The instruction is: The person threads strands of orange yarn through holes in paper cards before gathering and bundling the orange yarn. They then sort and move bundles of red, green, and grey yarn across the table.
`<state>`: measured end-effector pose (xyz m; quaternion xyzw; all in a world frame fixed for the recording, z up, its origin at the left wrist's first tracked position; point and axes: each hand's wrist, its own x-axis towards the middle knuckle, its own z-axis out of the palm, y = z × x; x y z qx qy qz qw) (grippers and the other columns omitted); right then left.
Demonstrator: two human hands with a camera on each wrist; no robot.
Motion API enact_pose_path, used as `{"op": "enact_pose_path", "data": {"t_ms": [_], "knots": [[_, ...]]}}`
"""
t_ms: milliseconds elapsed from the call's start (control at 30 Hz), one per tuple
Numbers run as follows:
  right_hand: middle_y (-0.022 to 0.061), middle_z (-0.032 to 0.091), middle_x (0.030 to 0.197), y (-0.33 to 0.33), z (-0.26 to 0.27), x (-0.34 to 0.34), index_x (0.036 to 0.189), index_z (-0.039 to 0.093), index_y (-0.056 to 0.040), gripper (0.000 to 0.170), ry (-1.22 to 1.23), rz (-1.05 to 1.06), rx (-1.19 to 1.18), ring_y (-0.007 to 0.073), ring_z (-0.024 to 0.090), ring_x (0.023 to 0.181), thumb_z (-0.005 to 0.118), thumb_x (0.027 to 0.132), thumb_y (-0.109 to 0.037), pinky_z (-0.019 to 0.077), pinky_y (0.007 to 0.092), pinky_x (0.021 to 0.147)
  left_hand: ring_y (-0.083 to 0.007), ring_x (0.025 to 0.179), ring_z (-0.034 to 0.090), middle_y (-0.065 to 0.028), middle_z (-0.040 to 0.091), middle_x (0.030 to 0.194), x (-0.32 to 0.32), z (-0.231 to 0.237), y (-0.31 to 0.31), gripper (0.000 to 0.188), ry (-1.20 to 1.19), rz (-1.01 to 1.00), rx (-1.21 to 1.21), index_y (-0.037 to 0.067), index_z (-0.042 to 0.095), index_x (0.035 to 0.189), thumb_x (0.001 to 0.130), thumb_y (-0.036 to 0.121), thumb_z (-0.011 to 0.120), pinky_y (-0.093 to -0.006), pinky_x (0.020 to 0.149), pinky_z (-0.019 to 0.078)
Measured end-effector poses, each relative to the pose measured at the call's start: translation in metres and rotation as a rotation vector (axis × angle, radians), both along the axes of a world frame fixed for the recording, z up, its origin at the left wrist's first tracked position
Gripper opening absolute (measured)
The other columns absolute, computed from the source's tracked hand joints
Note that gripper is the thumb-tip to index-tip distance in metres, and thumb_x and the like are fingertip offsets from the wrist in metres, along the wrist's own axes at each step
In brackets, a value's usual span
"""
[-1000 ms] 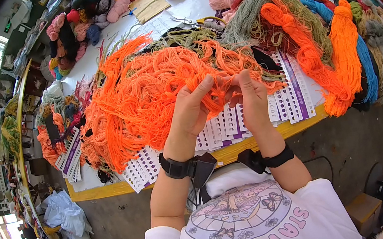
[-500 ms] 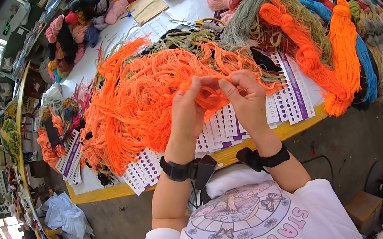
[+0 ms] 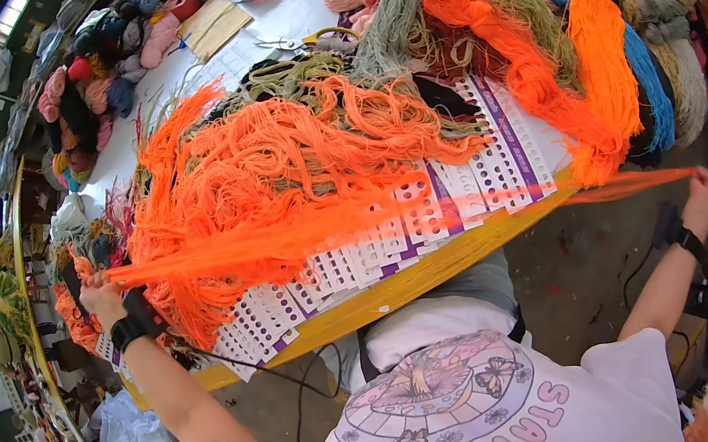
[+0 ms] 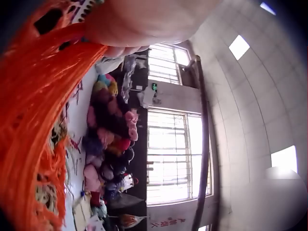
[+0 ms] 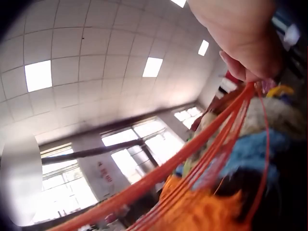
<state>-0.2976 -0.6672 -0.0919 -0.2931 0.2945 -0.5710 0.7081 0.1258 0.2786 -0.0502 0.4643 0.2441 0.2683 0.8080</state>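
A long bundle of orange yarn (image 3: 283, 240) stretches sideways across the front of the table between two widely spread hands. At the far left my left hand (image 3: 99, 296) grips one end, its fingers curled round the strands. Out past the table's right corner, my right hand (image 3: 706, 188) pinches the other end. Close up in the right wrist view, several thin strands (image 5: 192, 150) fan out from the fingertips. In the left wrist view a thick orange fall of yarn (image 4: 29, 125) runs down from the hand. Behind the bundle lies a tangled orange heap (image 3: 268, 147).
Punched white cards (image 3: 327, 285) line the table's yellow front edge (image 3: 386, 304). Scissors with yellow handles (image 3: 329, 37) lie behind the heap. To the right hang orange skeins (image 3: 606, 61) and a blue skein (image 3: 653, 104). A brown paper sheet (image 3: 214, 28) lies at the back.
Both hands were close together over the front of the heap. They have since swung far apart, left and right, drawing the orange yarn out between them. The head view has shifted too.
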Motion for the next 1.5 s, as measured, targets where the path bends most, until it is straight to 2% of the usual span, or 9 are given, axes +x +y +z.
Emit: {"op": "enact_pose_path", "data": {"t_ms": [233, 433, 500, 567, 700, 900, 1133, 1367, 1500], "knots": [[0.0042, 0.048, 0.057, 0.01, 0.049, -0.02, 0.073, 0.053, -0.0007, 0.015, 0.805, -0.806, -0.124, 0.0196, 0.05, 0.048, 0.049, 0.078, -0.015, 0.0513, 0.0318, 0.056, -0.0106, 0.045, 0.025, 0.0041, 0.027, 0.055, 0.011, 0.013, 0.055, 0.02, -0.031, 0.107, 0.072, 0.009, 0.039, 0.068, 0.087, 0.015, 0.036, -0.0233, 0.044, 0.0236], [0.0066, 0.052, 0.085, -0.047, 0.025, -0.033, 0.098, 0.051, -0.0022, 0.023, 0.447, 0.033, -0.449, 0.018, 0.053, 0.079, 0.048, 0.086, -0.021, 0.0489, 0.032, 0.069, -0.0062, 0.049, 0.035, 0.0061, 0.039, 0.059, -0.007, 0.043, -0.051, 0.014, -0.162, -0.747, 0.109, 0.011, 0.047, 0.076, 0.088, 0.016, 0.043, -0.018, 0.045, 0.0298], [-0.0019, 0.05, 0.079, 0.135, 0.019, 0.098, 0.102, 0.052, -0.0088, 0.021, 0.215, 0.681, -0.228, 0.0086, 0.05, 0.067, 0.046, 0.089, -0.025, 0.0444, 0.024, 0.055, -0.0064, 0.071, 0.05, 0.0054, 0.053, 0.075, -0.035, 0.0, -0.188, 0.014, -0.126, -1.423, -0.88, 0.013, 0.053, 0.097, 0.086, 0.02, 0.05, -0.0181, 0.053, 0.0393], [-0.005, 0.042, 0.072, 0.262, 0.006, 0.162, 0.103, 0.05, -0.0107, 0.023, 0.503, 0.987, -0.41, 0.0045, 0.041, 0.057, 0.046, 0.089, -0.029, 0.0439, 0.0212, 0.05, -0.0012, 0.065, 0.049, 0.006, 0.054, 0.076, -0.103, -0.035, -0.327, 0.03, 0.249, -1.009, -0.179, 0.01, 0.053, 0.109, 0.083, 0.023, 0.056, -0.0149, 0.05, 0.0362], [-0.0028, 0.042, 0.065, 0.334, -0.047, 0.204, 0.107, 0.048, -0.007, 0.034, 0.171, 1.531, 0.06, 0.0031, 0.037, 0.046, 0.043, 0.089, -0.035, 0.0437, 0.0188, 0.043, 0.0, 0.042, 0.028, 0.0093, 0.038, 0.058, -0.153, -0.071, -0.438, 0.041, 0.29, -1.579, -0.155, -0.001, 0.047, 0.117, 0.083, 0.019, 0.057, -0.016, 0.038, 0.0222], [-0.0021, 0.048, 0.062, 0.347, -0.042, 0.211, 0.107, 0.049, -0.0061, 0.027, 0.123, 1.621, 0.205, 0.0021, 0.038, 0.043, 0.049, 0.088, -0.026, 0.039, 0.0176, 0.039, -0.0075, 0.051, 0.049, -0.0025, 0.057, 0.064, -0.157, -0.081, -0.461, 0.011, 0.325, -1.442, -0.12, 0.001, 0.058, 0.082, 0.08, 0.011, 0.058, -0.018, 0.044, 0.0367], [0.0062, 0.063, 0.073, 0.347, -0.045, 0.215, 0.088, 0.058, -0.0002, 0.013, 0.884, 1.226, -0.871, 0.0113, 0.057, 0.058, 0.054, 0.081, -0.011, 0.0441, 0.023, 0.051, -0.0065, 0.05, 0.047, -0.0022, 0.056, 0.064, -0.165, -0.093, -0.456, 0.013, 0.325, -1.191, 0.541, 0.0, 0.059, 0.083, 0.079, 0.011, 0.056, -0.0186, 0.036, 0.0324], [0.0018, 0.062, 0.081, 0.341, -0.048, 0.217, 0.089, 0.057, -0.003, 0.016, 0.672, 1.324, -0.353, 0.004, 0.052, 0.062, 0.052, 0.086, -0.017, 0.0435, 0.0181, 0.051, -0.0061, 0.056, 0.047, -0.0019, 0.057, 0.069, -0.175, -0.076, -0.46, 0.016, 0.524, -1.165, 0.241, -0.001, 0.061, 0.083, 0.082, 0.013, 0.054, -0.0218, 0.043, 0.0364], [-0.0002, 0.061, 0.078, 0.342, -0.039, 0.216, 0.089, 0.057, -0.0038, 0.015, 0.58, 1.342, -0.189, 0.0024, 0.051, 0.062, 0.052, 0.085, -0.018, 0.0432, 0.0168, 0.052, -0.0063, 0.056, 0.049, -0.0019, 0.057, 0.069, -0.163, -0.101, -0.468, 0.017, 0.381, -1.171, 0.641, -0.001, 0.06, 0.079, 0.082, 0.016, 0.055, -0.0224, 0.047, 0.0391]]}}
